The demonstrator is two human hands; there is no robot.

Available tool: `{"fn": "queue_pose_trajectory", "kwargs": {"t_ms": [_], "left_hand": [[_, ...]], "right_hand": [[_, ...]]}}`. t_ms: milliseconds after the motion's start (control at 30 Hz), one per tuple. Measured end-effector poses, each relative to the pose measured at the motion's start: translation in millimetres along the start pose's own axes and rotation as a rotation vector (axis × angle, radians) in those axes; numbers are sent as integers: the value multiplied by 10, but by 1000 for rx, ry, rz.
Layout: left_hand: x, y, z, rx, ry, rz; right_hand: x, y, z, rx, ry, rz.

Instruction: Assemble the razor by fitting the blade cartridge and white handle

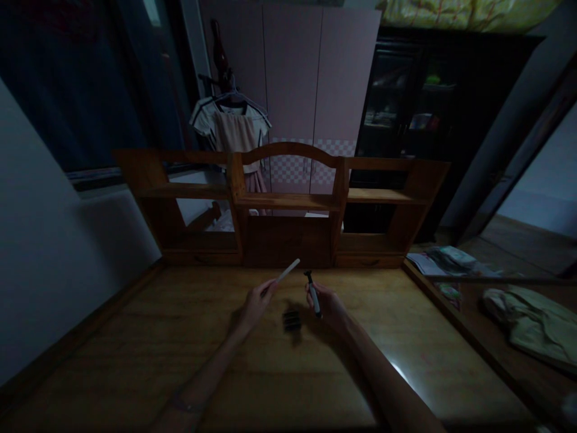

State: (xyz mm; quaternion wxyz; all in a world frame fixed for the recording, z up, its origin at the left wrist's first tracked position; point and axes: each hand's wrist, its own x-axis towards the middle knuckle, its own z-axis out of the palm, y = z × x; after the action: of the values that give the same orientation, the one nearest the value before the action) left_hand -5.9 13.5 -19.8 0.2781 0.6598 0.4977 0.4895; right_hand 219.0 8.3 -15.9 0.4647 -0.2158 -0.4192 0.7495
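Note:
Over the desk top, my left hand (258, 305) is closed around the lower end of a slim white stick (288, 270), which slants up to the right. My right hand (331, 305) grips what looks like a razor (314, 299), with a pale grey handle and a small black T-shaped head at its upper end. The head and the stick's tip are close together but apart. Below and between both hands, a small black ridged object (292, 320) lies on the wood; in this dim light I cannot make out its kind.
The wooden desk (148, 337) carries a shelf unit (288, 203) along its back edge. To the right are papers (444, 260) and a beige cloth item (534, 325). Behind stand a pink wardrobe (293, 78) and a dark cabinet (451, 126); clothes (234, 129) hang at left.

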Motion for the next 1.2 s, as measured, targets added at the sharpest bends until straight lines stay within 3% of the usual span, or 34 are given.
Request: {"fn": "queue_pose_trajectory", "kwargs": {"t_ms": [200, 400, 567, 767, 967, 1200], "left_hand": [[-29, 29, 67, -47, -99, 37], [-11, -10, 36, 4, -6, 11], [-28, -13, 49, 3, -74, 50], [-8, -55, 29, 66, 26, 26], [-41, 22, 68, 32, -71, 90], [-20, -37, 41, 40, 8, 57]], "right_hand": [[-42, -45, 62, -11, -14, -8], [-42, -56, 75, 11, -61, -2], [-34, -52, 59, 3, -54, -28], [-24, -62, 16, 20, -41, -14], [-46, -54, 57, 59, -59, 12], [-40, -39, -9, 134, -27, 63]]}}
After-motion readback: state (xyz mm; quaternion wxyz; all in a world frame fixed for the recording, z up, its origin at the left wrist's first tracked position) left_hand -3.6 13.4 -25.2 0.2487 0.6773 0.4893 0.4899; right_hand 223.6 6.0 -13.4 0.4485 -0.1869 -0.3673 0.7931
